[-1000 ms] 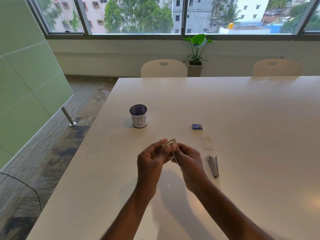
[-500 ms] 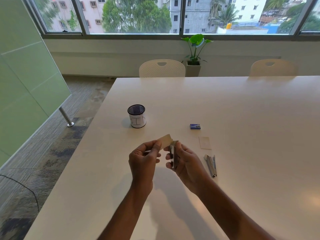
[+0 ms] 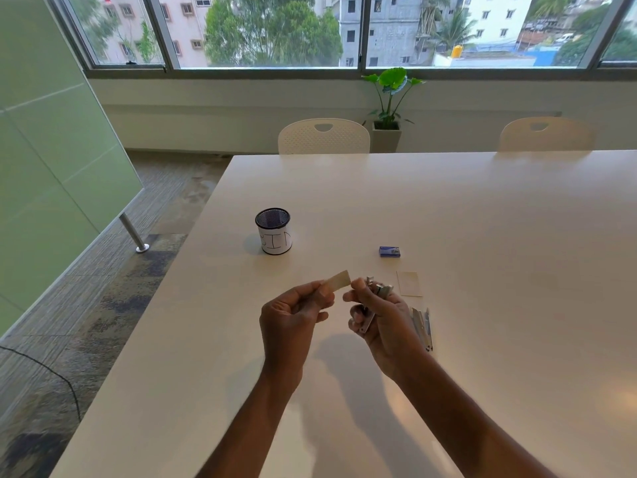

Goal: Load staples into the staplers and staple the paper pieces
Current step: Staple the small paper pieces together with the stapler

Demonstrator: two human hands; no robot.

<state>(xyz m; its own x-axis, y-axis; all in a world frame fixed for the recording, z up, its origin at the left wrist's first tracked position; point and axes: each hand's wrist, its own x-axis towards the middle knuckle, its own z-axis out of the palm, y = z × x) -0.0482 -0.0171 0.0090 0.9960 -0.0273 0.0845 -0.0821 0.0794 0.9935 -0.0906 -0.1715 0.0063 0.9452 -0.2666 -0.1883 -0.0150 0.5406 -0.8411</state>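
My left hand (image 3: pixel 293 315) pinches a small pale paper piece (image 3: pixel 338 281) that sticks up to the right from my fingers. My right hand (image 3: pixel 382 319) grips a small silver stapler (image 3: pixel 374 301), held a short gap to the right of the paper. A second silver stapler (image 3: pixel 422 326) lies on the white table (image 3: pixel 482 219) just right of my right hand. Another pale paper piece (image 3: pixel 409 283) lies flat behind it. A small blue staple box (image 3: pixel 390 251) sits farther back.
A black mesh pen cup (image 3: pixel 273 231) with a white label stands at the left back of the table. Two white chairs (image 3: pixel 324 136) stand at the far edge, with a potted plant (image 3: pixel 387 105) by the window. The table's left edge drops to the carpeted floor.
My hands have moved apart: the left now holds the paper away from the stapler in my right hand, which has turned and lifted slightly.
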